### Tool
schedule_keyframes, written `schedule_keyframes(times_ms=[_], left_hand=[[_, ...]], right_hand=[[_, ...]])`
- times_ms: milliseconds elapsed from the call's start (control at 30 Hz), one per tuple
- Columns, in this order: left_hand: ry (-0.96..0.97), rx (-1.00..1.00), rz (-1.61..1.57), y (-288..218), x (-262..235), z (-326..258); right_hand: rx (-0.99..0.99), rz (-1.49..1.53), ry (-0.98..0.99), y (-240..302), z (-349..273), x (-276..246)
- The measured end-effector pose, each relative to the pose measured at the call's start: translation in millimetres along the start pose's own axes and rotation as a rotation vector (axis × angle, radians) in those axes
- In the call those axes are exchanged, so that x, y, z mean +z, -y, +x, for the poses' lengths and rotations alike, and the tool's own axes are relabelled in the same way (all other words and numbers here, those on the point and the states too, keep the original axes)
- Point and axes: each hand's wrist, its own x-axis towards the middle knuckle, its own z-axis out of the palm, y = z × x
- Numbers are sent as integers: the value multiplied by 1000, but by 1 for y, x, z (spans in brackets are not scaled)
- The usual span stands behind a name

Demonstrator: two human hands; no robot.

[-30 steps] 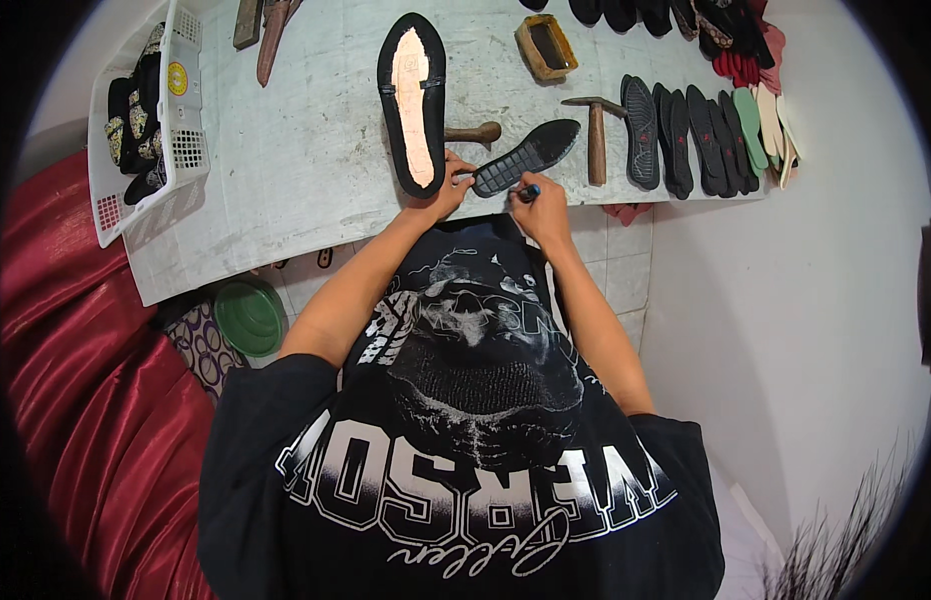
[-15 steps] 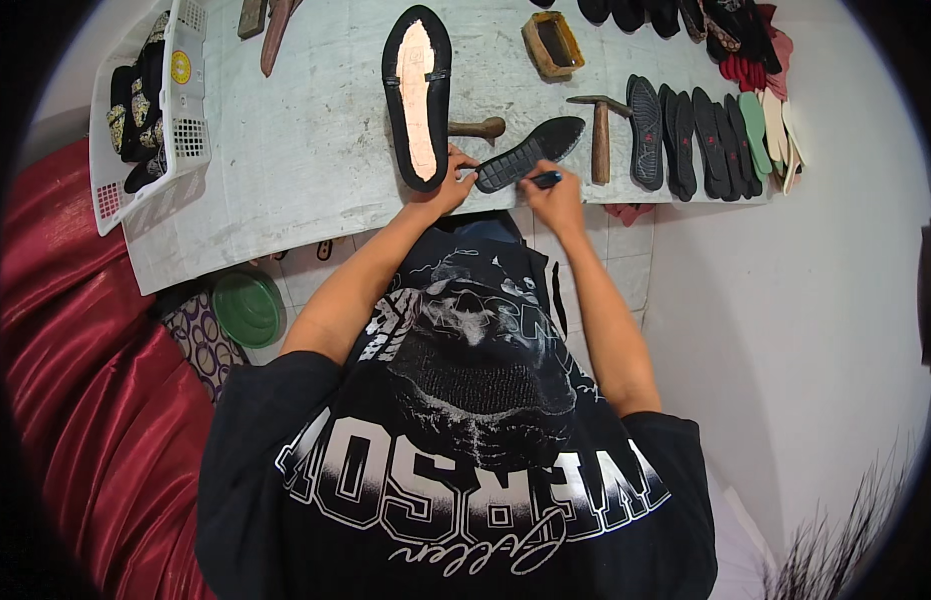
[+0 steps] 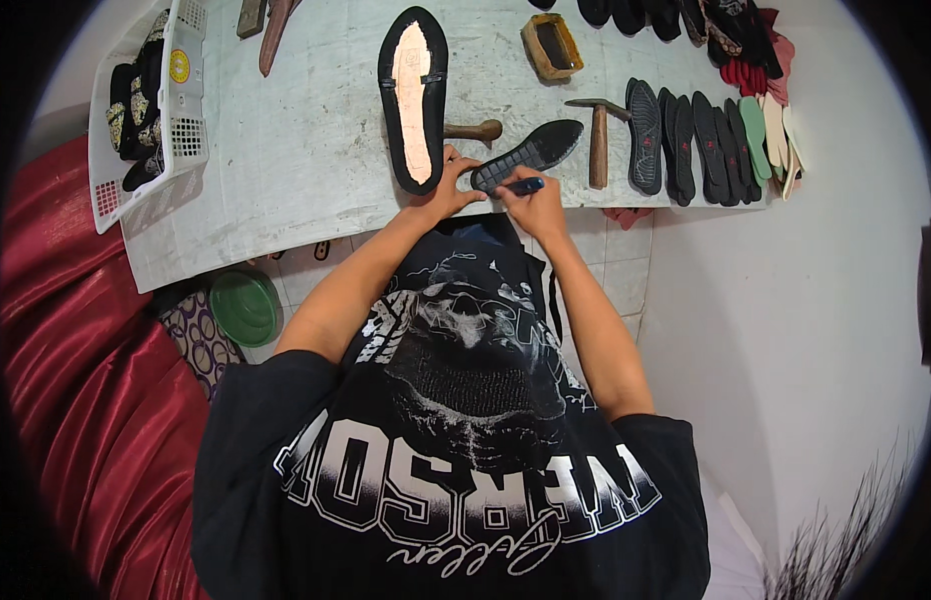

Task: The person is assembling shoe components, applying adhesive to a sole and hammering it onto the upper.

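Note:
On the pale worktable lies a black shoe sole with a ridged grid pattern, slanting up to the right. Its near, rounded end sits between the thumb and fingers of my left hand, which steadies it. My right hand grips a dark blue pen, its fingertips down at the sole's lower edge; the pen's tip is hidden. Just left of the sole, beside my left hand, a black shoe lies bottom up, a pale insole board showing inside its dark border.
A hammer lies right of the sole, and a wooden handle pokes out behind the shoe. Several soles line the table's right side. Farther back stands a yellowish container; a white basket of shoes is at left.
My right hand with the pen has moved left along the sole, toward its near end and my left hand. The sole has shifted very slightly.

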Motion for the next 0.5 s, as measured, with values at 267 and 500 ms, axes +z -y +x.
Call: schedule_keyframes(times_ms=[267,500], left_hand=[[38,-50,-8,-6,-3,1],[18,-10,-27,4,1,-1]], right_hand=[[94,-189,-97,-32,34,-52],[-47,29,12,5,10,-7]])
